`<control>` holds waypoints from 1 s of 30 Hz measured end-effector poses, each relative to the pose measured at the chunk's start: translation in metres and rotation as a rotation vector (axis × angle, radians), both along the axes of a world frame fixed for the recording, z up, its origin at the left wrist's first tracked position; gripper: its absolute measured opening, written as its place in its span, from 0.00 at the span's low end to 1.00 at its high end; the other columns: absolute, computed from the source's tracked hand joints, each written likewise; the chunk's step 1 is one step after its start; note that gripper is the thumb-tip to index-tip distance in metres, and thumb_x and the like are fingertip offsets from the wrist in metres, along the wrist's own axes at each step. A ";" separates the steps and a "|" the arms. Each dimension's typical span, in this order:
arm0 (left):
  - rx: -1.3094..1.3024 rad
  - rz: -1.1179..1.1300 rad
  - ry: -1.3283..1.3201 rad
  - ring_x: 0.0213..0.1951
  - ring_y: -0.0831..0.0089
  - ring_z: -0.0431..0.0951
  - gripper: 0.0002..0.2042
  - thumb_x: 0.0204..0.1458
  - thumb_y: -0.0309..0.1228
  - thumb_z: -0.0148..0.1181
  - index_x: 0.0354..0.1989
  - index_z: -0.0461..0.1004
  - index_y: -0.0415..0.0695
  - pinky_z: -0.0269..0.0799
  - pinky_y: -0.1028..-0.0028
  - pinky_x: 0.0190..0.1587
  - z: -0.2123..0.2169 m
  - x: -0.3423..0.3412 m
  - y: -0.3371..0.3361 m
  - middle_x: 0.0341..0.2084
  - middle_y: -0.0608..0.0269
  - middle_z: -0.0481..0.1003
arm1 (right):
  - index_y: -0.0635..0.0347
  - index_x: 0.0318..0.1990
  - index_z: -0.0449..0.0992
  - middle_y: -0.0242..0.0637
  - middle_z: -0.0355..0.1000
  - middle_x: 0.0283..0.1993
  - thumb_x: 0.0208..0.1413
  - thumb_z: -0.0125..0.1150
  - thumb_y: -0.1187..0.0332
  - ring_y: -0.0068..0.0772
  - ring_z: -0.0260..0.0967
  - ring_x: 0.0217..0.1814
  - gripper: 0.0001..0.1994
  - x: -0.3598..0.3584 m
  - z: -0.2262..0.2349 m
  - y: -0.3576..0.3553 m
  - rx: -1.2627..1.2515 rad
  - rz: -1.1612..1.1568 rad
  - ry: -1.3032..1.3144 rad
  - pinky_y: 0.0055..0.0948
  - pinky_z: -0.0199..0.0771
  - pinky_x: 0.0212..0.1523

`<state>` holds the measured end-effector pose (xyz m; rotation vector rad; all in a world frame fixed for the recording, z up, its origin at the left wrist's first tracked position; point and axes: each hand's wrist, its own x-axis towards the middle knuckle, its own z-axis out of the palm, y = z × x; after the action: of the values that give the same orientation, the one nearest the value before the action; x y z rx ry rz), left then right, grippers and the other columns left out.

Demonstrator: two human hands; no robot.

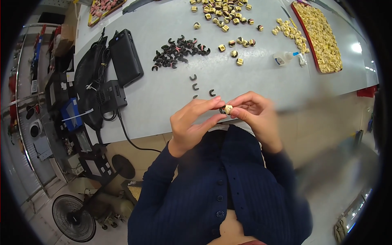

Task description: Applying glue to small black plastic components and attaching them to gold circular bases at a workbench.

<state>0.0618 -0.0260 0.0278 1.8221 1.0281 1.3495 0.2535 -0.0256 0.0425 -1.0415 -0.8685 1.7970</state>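
Note:
Above the near edge of the table, my left hand (190, 122) and my right hand (259, 118) meet with their fingertips closed. Between them sits a small cream-coloured block (229, 109), pinched by my right thumb and fingers. A black C-shaped piece (222, 110) lies against its left side, in the fingertips of my left hand; how far it fits round the block is hard to make out. Just beyond, a single black C-shaped piece (212, 93) lies on the table, with several more in a column to its left.
A heap of black C-shaped pieces (179, 53) lies farther left, near a black box-shaped device (125, 57) and a cabled adapter (111, 96). Cream-and-black blocks (224, 14) cover the far middle. To the right are a squeeze bottle (283, 58) and a red tray (313, 55) of cream blocks.

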 end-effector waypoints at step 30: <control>0.116 -0.140 -0.109 0.28 0.71 0.78 0.10 0.31 0.19 0.73 0.26 0.82 0.41 0.67 0.79 0.27 0.024 0.012 -0.007 0.26 0.63 0.79 | 0.70 0.31 0.77 0.40 0.73 0.32 0.50 0.61 0.86 0.25 0.71 0.32 0.03 0.006 0.036 -0.022 0.018 0.105 -0.009 0.21 0.72 0.34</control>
<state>0.0734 -0.0332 0.0519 1.8460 0.7650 1.4308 0.2591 -0.0477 0.0788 -1.0099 -0.9592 1.8686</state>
